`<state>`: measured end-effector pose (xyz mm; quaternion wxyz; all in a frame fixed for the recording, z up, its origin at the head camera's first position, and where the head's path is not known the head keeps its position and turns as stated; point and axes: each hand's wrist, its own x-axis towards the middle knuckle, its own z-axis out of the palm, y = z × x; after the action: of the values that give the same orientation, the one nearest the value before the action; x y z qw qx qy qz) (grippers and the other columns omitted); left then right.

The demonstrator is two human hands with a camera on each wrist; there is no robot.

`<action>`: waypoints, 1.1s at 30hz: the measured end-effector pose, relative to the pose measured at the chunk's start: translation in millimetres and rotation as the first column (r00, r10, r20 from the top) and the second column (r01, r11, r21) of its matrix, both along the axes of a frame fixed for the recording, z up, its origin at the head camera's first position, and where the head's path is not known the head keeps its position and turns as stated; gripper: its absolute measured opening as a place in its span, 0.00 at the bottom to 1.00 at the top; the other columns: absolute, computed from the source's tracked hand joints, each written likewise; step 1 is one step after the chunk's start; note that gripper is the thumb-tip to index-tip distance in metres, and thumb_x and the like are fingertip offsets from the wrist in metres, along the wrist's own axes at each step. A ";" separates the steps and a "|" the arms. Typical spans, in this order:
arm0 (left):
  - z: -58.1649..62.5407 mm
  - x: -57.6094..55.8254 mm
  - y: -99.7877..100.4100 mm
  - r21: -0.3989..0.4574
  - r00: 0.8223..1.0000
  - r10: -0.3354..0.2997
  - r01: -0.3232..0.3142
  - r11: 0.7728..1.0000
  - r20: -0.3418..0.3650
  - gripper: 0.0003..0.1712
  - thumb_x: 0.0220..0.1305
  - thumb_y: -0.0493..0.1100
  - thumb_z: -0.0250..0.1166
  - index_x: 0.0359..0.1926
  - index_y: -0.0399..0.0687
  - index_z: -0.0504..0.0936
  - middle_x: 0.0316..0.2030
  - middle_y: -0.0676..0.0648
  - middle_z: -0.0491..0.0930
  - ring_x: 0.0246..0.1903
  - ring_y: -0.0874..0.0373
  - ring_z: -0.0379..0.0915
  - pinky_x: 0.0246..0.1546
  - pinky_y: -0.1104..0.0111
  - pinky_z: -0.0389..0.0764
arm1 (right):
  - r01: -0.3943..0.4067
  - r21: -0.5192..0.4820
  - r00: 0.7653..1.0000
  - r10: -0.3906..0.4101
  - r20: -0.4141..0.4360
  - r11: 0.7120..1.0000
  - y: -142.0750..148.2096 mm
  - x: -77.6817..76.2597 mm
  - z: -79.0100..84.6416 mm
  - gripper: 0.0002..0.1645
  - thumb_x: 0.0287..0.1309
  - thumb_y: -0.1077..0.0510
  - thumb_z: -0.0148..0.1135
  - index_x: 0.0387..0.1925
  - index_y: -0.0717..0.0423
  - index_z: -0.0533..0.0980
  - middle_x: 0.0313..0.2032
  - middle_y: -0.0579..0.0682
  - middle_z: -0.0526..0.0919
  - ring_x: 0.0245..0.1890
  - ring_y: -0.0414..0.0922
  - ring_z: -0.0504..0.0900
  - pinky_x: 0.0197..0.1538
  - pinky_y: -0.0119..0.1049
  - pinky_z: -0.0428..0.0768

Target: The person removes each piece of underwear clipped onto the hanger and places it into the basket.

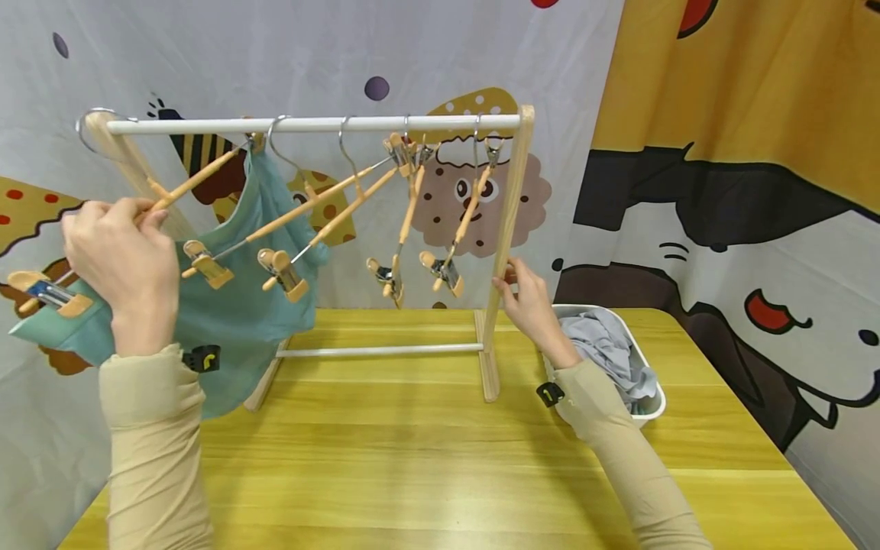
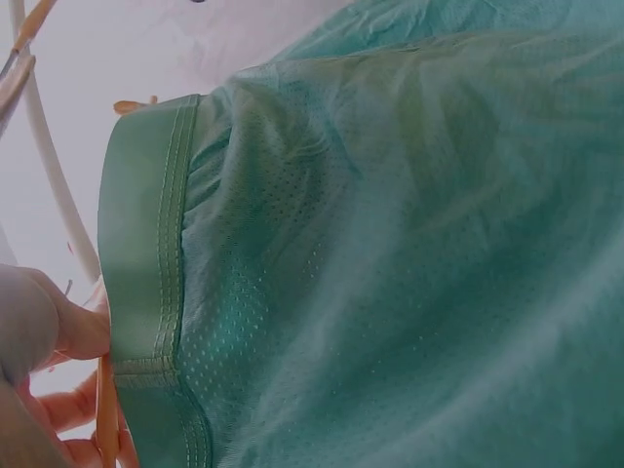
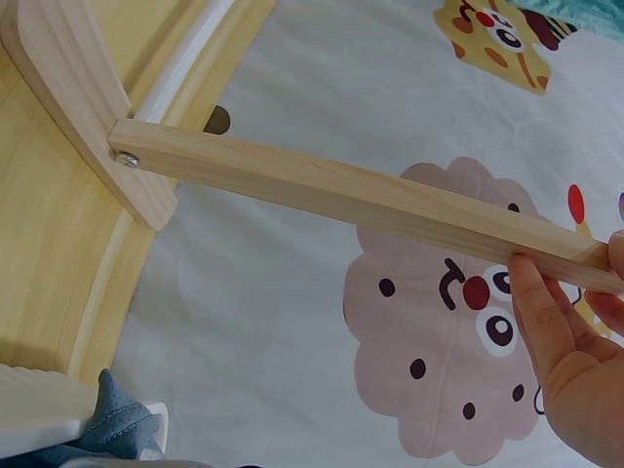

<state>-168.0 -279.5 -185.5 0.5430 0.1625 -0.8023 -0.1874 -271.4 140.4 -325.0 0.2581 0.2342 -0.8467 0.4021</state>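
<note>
My left hand (image 1: 127, 256) grips the wooden bar of a clip hanger (image 1: 199, 179) at the left end of the rack. A teal garment (image 1: 241, 305) with a stitched waistband (image 2: 141, 244) hangs from this hanger, one clip (image 1: 51, 294) at each end. The hanger's metal hook (image 1: 84, 136) is at the left end of the white rail (image 1: 309, 124); whether it bears on the rail I cannot tell. My right hand (image 1: 531, 302) pinches the right wooden post (image 1: 510, 206) of the rack between thumb and fingers, also seen on the post (image 3: 370, 200) in the right wrist view.
Several more clip hangers (image 1: 340, 214) hang from the rail with nothing in their clips. A white basket (image 1: 656, 405) with grey clothes (image 1: 605, 347) stands right of the rack on the wooden table (image 1: 385, 458). A printed curtain (image 1: 275, 46) is behind.
</note>
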 end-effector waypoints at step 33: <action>-82.1 10.8 39.4 -0.045 0.994 -0.077 0.080 0.996 0.075 0.14 0.63 0.38 0.60 0.32 0.26 0.82 0.32 0.31 0.78 0.33 0.31 0.67 0.33 0.40 0.66 | -0.003 -0.019 0.998 0.004 0.057 1.000 0.2 4.4 1.4 0.19 0.64 0.60 0.56 0.54 0.64 0.69 0.44 0.63 0.79 0.44 0.58 0.82 0.41 0.44 0.85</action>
<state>-157.2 -240.1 -267.6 0.5092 0.1246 -0.8316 -0.1834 -266.9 140.6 -323.5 0.2353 0.2219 -0.8494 0.4170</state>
